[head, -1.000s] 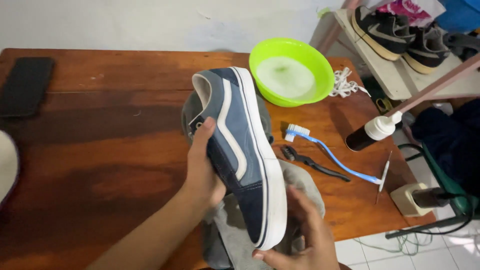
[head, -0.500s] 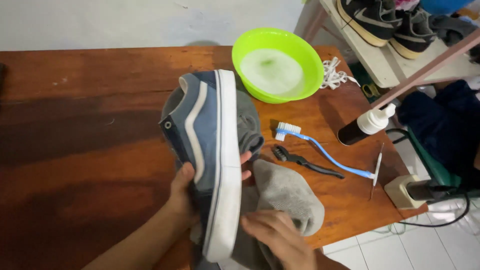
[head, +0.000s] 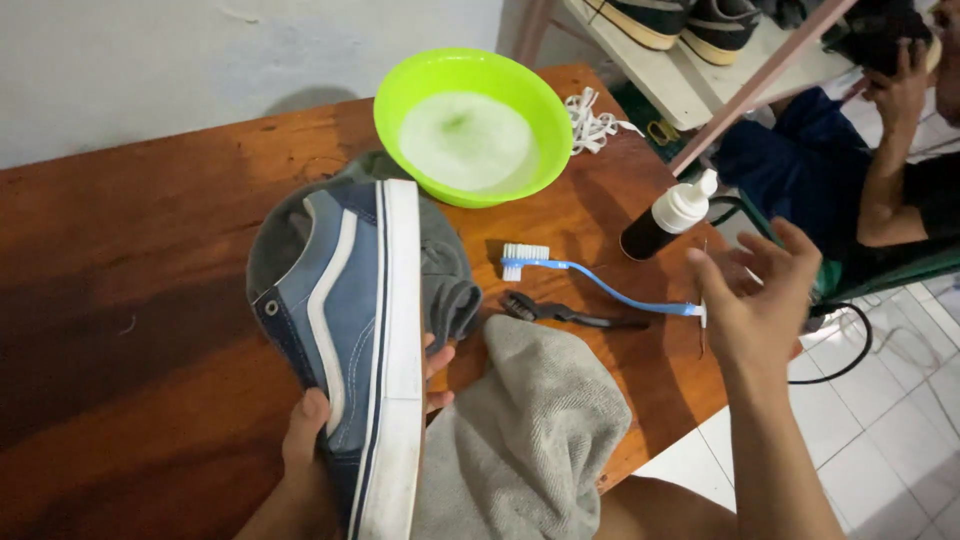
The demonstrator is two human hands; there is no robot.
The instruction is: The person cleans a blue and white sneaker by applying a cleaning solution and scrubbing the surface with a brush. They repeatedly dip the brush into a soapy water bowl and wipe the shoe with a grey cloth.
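the blue canvas sneaker with a white side stripe and thick white rubber sole [head: 350,330] is held on its side over the wooden desk [head: 130,270], toe pointing away and sole turned to the right. the left hand [head: 320,440] has it by the heel end, thumb on the blue upper and fingertips showing past the sole edge, so that grip is closed on the shoe. no laces show in the eyelet, and a loose bundle of white laces [head: 592,122] lies on the desk beside the bowl, so the unlacing looks done; the sole reads fairly white, though how much cleaning is left cannot be judged from here.

the right hand [head: 755,300] is well apart from the sneaker, off the right edge of the desk, fingers spread and holding nothing. it hovers just beside the handle end of the blue toothbrush with white bristles [head: 590,280] and near the dark bottle with a white cap [head: 665,218].

a grey cloth [head: 530,440] is draped beneath and to the right of the shoe, with a darker grey cloth [head: 450,290] behind it. a small black brush [head: 560,313] lies between the toothbrush and the cloth. the bright green plastic bowl of cloudy water [head: 470,125] sits at the far side of the desk. another person's arm [head: 890,170] shows at the upper right, next to a rack of shoes [head: 690,25]
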